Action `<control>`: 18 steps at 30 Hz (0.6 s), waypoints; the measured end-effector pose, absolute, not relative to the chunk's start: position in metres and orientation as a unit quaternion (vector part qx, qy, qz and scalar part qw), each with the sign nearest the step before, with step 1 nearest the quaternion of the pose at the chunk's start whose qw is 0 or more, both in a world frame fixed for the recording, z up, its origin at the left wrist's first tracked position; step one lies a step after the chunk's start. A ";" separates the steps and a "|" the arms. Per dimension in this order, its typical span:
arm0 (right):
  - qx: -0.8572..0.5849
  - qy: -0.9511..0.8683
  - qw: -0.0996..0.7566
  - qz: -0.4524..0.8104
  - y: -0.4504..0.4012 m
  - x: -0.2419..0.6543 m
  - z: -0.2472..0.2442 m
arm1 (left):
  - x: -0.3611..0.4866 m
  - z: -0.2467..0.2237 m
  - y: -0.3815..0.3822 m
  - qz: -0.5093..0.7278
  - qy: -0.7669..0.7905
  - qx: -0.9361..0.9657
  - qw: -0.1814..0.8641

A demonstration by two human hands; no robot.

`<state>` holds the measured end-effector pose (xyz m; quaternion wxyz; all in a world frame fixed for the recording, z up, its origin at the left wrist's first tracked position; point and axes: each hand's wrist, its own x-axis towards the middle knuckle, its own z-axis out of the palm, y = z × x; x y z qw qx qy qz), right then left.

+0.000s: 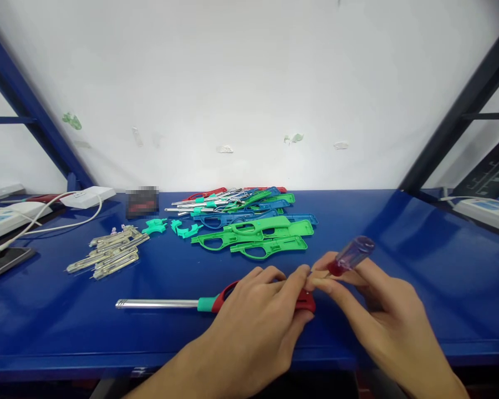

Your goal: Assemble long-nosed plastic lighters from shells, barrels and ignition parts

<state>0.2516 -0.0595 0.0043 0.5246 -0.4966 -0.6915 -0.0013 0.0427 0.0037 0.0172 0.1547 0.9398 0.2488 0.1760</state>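
My left hand [260, 313] is closed around the red handle of a long-nosed lighter [158, 303], which lies near the table's front with its silver tube and teal collar pointing left. In my right hand [382, 305] is a screwdriver [351, 256] with a clear purple and red handle, tilted up to the right. Thumb and fingers pinch it by the shaft, close to the lighter's rear end. The screwdriver's tip is hidden by my fingers, so I cannot tell whether it touches the lighter.
Green handle shells [270, 247] lie beyond my hands, with blue and red ones and silver tubes behind. Clear fuel tanks [116, 252] form a pile at left, beside teal trigger pieces [185, 228]. A phone [8, 263], cable and power strips [87, 197] sit far left. A wall closes the back.
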 end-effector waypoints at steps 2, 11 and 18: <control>-0.501 -0.685 0.528 0.005 -0.059 0.251 0.005 | 0.042 0.017 0.003 0.177 0.251 0.939 0.156; -0.531 -0.655 0.537 0.022 -0.054 0.254 0.001 | 0.042 0.011 0.006 0.186 0.244 0.937 0.169; -0.535 -0.644 0.544 0.052 -0.050 0.247 0.005 | 0.033 0.020 -0.002 0.254 0.232 0.917 0.202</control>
